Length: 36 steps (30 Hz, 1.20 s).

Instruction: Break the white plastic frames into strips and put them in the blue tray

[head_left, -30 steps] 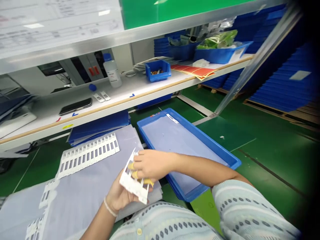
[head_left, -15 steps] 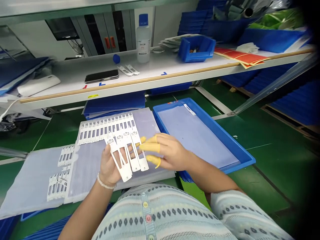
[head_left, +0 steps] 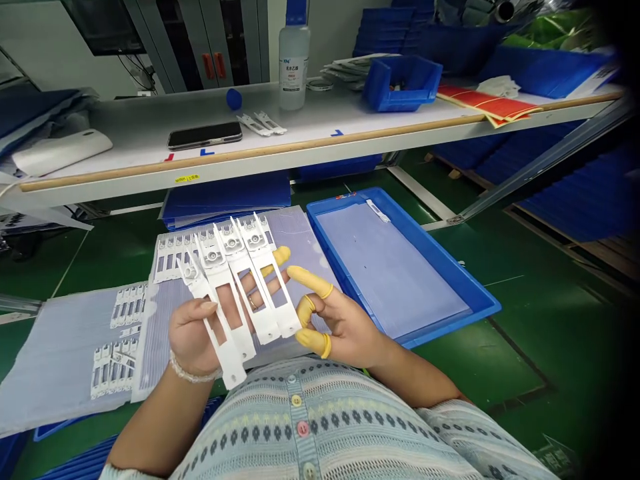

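Note:
My left hand [head_left: 193, 333] holds several white slotted plastic brackets [head_left: 265, 323] fanned side by side, thumb on top and fingers behind, seen through the slots. Each has prongs and a round boss at its far end. My right hand [head_left: 345, 327], with yellow finger cots, is at the right edge of the fan. Its index finger points out and its thumb is by the lower corner of the rightmost bracket; whether they touch is unclear. Behind the fan, a row of similar brackets [head_left: 167, 259] lies on a stack of translucent sheets [head_left: 295, 230], partly hidden.
A blue tray [head_left: 435, 257] on the right holds one white strip [head_left: 377, 211]. More brackets [head_left: 129, 307] lie on a lower sheet at left. Across the back runs a shelf [head_left: 320, 145] with a phone [head_left: 205, 135], a bottle [head_left: 294, 67] and a blue bin [head_left: 400, 87].
The fanned brackets have come closer and spread wider, tilting more upright. My right hand has turned, its middle finger now curled and its thumb low by the brackets. The view has shifted slightly.

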{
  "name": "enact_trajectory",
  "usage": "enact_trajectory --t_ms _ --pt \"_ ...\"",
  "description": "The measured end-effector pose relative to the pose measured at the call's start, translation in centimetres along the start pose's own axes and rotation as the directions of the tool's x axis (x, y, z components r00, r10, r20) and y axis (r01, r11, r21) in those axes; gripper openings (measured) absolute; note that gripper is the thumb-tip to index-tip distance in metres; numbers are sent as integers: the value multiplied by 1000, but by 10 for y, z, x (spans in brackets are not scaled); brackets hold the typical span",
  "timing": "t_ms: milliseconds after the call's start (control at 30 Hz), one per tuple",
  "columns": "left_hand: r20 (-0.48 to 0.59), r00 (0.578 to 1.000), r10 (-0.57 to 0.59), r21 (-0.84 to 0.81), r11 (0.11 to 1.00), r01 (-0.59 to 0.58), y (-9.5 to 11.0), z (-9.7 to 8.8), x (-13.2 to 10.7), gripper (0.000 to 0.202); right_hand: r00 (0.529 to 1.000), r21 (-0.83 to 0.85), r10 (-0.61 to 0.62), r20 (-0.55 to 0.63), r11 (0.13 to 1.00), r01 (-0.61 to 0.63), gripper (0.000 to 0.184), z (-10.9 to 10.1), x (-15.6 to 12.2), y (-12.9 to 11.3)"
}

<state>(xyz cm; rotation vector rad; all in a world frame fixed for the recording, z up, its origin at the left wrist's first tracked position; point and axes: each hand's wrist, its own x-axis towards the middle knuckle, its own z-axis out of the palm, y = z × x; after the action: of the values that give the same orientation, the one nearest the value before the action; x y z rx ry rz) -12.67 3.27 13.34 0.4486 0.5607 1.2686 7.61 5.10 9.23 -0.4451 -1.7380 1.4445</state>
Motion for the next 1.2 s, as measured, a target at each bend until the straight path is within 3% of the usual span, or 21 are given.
enact_trajectory --t_ms 233,400,500,567,667,800,967,1067,1200 --pt "51 995 -86 72 994 82 5 7 -4 72 998 -16 -64 6 998 64 63 6 -1 -4" --pt "20 993 -120 38 992 119 4 4 -6 64 994 -261 -112 -19 960 103 56 -1 -4 -13" --pt "-21 993 -117 25 993 117 4 2 -7 61 974 -506 -221 -52 846 165 52 -4 -6 -26" --pt "-44 993 -111 10 994 111 3 1 -7 60 957 -657 -284 56 711 249 51 -3 -6 -34" --pt "-70 994 -85 5 996 85 0 2 -7 58 925 -788 -279 259 493 370 51 3 -2 -39" --pt "-83 995 -50 18 998 52 -4 2 -10 47 894 -822 -247 374 358 442 39 9 7 -34" --pt "27 999 -27 93 995 24 -7 -5 -13 11 898 -831 -194 395 342 439 36 9 10 -26" --pt "23 1000 -18 86 996 16 -8 -12 -11 14 898 -825 -158 410 356 439 35 9 14 -20" --pt "-137 990 -24 60 998 33 -9 -26 -2 34 902 -816 -55 427 407 411 34 -5 34 5"
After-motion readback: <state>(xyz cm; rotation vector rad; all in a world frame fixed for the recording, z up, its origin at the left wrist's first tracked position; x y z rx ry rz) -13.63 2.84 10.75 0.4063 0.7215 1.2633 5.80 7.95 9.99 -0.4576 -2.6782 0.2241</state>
